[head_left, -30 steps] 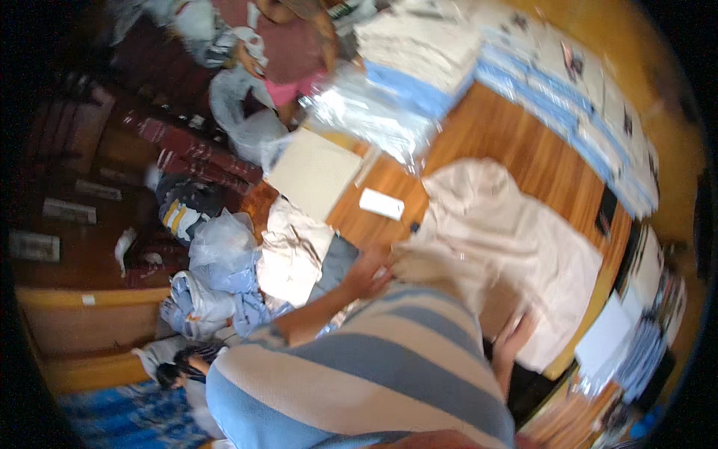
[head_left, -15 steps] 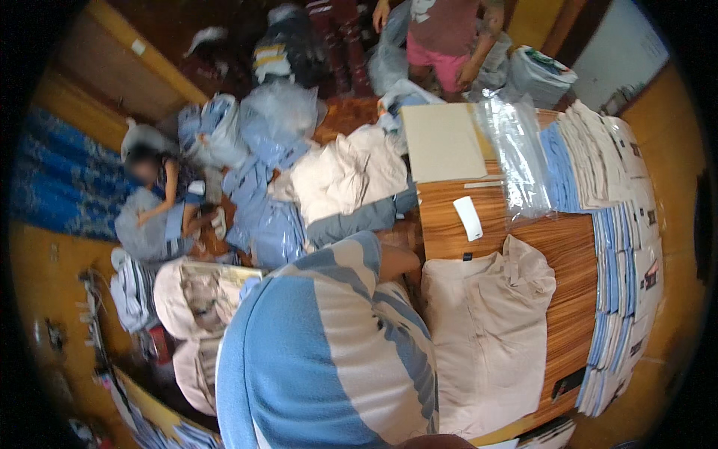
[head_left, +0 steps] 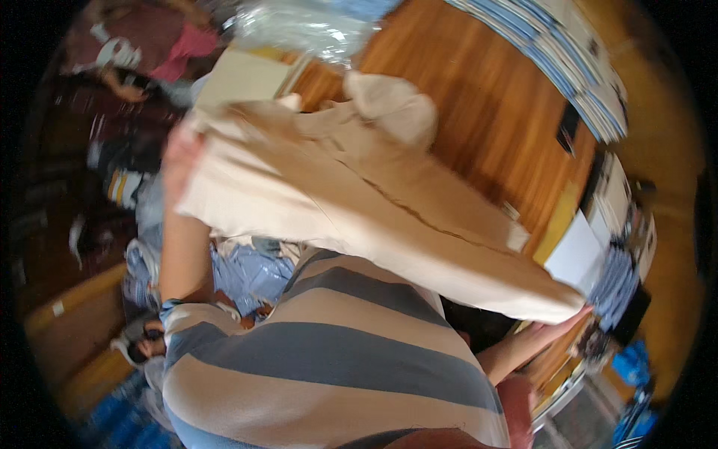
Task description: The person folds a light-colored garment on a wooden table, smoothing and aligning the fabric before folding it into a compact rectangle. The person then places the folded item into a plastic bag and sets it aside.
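A beige buttoned shirt [head_left: 351,202] stretches slantwise in front of me, its near part lifted off the table and its far part lying on the wood. At one end my left hand [head_left: 182,161], smeared by motion, grips the cloth near the shoulder. Down at the other end my right hand [head_left: 557,327] is closed on the hem, with most of its fingers hidden under the fabric. One sleeve or collar part [head_left: 393,108] bulges out on the far side.
Folded blue and beige shirts [head_left: 553,52] line the wooden table's [head_left: 479,97] far edge, near a dark flat object [head_left: 568,129]. Clear plastic bags [head_left: 307,30] and a cardboard sheet [head_left: 243,77] lie farther off. Another person [head_left: 134,37] stands at upper left.
My view has swung to the right. The beige shirt lay flat on the table; now its near side is raised between both hands, which have come into clear view.
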A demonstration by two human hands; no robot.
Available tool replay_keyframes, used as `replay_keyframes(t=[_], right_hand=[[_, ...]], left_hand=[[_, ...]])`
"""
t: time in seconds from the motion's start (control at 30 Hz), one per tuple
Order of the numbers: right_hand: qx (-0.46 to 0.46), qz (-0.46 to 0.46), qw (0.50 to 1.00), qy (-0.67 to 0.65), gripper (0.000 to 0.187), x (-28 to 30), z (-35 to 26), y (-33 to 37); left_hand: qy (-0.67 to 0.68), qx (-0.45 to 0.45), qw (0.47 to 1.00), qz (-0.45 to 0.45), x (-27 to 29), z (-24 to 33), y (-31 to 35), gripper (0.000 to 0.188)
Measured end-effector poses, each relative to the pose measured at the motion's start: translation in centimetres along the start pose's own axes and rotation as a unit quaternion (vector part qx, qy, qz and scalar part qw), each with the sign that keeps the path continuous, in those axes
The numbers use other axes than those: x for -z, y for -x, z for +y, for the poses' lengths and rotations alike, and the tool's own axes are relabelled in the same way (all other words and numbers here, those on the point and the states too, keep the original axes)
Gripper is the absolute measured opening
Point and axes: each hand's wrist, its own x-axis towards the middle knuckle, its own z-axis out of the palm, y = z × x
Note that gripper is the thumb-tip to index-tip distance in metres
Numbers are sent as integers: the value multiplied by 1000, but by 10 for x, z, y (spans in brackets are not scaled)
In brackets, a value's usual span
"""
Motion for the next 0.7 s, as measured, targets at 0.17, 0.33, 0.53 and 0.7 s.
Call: replay_keyframes(t=[0.17, 0.33, 0.53, 0.7], right_hand=[[-155, -241, 956, -60, 69, -48, -21, -83], [-81, -216, 972, -33, 57, -118, 101, -192], [274, -128, 824, 480, 63, 4, 207, -122], [231, -22, 773, 591, 59, 7, 173, -53]], left_hand=[[-78, -51, 992, -80, -26, -25, -194, 33], [30, 128, 983, 129, -22, -149, -356, 43], [-533, -88, 840, 54, -78, -228, -142, 46], [-593, 113, 789, 109, -73, -236, -14, 50]])
